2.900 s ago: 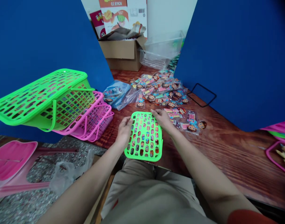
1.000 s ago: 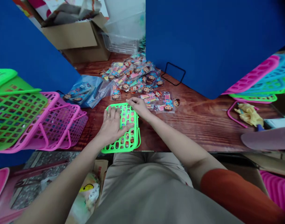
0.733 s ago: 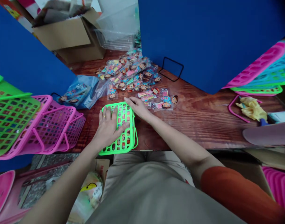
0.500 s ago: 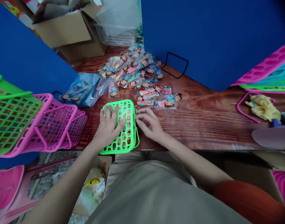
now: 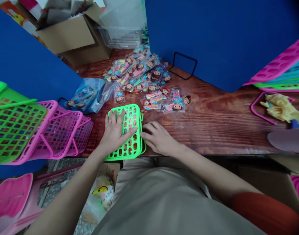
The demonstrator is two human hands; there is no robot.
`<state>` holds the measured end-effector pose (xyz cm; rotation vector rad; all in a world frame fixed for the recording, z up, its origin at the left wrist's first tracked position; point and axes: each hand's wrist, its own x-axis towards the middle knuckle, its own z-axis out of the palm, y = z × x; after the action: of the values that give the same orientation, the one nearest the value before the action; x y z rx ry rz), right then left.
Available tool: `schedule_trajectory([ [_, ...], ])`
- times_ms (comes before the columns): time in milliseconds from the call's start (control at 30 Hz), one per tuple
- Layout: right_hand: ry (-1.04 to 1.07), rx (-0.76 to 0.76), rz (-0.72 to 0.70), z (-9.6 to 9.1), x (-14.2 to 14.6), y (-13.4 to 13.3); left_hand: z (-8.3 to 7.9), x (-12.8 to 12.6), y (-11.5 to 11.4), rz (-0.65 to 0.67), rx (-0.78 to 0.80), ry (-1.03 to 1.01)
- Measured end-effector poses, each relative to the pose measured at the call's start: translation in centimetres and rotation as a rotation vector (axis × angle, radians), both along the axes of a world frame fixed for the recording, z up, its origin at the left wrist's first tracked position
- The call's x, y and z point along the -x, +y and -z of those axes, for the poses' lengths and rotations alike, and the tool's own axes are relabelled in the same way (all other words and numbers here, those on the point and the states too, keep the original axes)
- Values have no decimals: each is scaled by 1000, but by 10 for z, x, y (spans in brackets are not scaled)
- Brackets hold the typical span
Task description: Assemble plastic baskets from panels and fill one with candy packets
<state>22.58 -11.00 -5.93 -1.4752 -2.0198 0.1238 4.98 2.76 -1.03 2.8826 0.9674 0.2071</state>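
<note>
A bright green plastic basket [image 5: 127,152] with a perforated lid lies at the front edge of the wooden table, and colourful packets show through its holes. My left hand [image 5: 114,130] rests flat on the lid, fingers spread and thumb stretched to the right. At the basket's right side is my right hand [image 5: 158,137], its fingers apart and slightly bent, with fingertips touching the rim near the thin green handle. Some of those fingertips are hidden by the rim. Beyond the basket lies a pile of clear packets [image 5: 139,73] with cartoon faces, and several loose packets [image 5: 175,101] in front of it.
Filled pink baskets [image 5: 66,130] and a green basket [image 5: 14,127] stand at the left. A blue plastic bag [image 5: 87,98] holds more packets. Behind are a cardboard box [image 5: 66,34] and blue panels [image 5: 200,39] with a black wire stand [image 5: 185,65]. A yellow cloth [image 5: 280,106] lies right.
My right hand has shifted down along the basket's right edge toward me. My left thumb has stretched further right over the lid. The green handle now sits closer against the rim.
</note>
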Motion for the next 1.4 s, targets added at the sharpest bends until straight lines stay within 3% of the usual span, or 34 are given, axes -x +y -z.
schedule_trajectory([
  [133,39,36,-102,-10,-12,3,2,-1,0,-13,-27,40],
  [267,449,-36,-204,4,-14,5,3,-1,0,-17,-57,55],
  [333,717,-49,-162,12,-12,7,2,-1,0,-18,-71,62],
  [433,952,-51,54,15,-15,17,2,-2,-1,-16,-90,72],
  [500,882,-89,132,11,-23,31,2,-3,-1,-14,-104,76],
  [533,788,-115,104,8,-29,39,2,-3,-1,-13,-111,80],
  [700,275,-99,-267,-2,-60,87,4,-2,-2,2,-142,92],
  [800,151,-57,-343,2,-70,98,3,-1,-2,29,-124,82],
  [900,101,-88,-300,6,-71,85,-1,-3,5,129,-68,79],
  [1067,-1,-146,-120,8,-60,38,-9,-11,34,517,51,135],
  [1133,-26,-176,-96,10,-56,27,-10,-15,43,613,76,145],
  [1400,-139,-269,-309,8,-63,33,-11,-18,40,619,-3,182],
])
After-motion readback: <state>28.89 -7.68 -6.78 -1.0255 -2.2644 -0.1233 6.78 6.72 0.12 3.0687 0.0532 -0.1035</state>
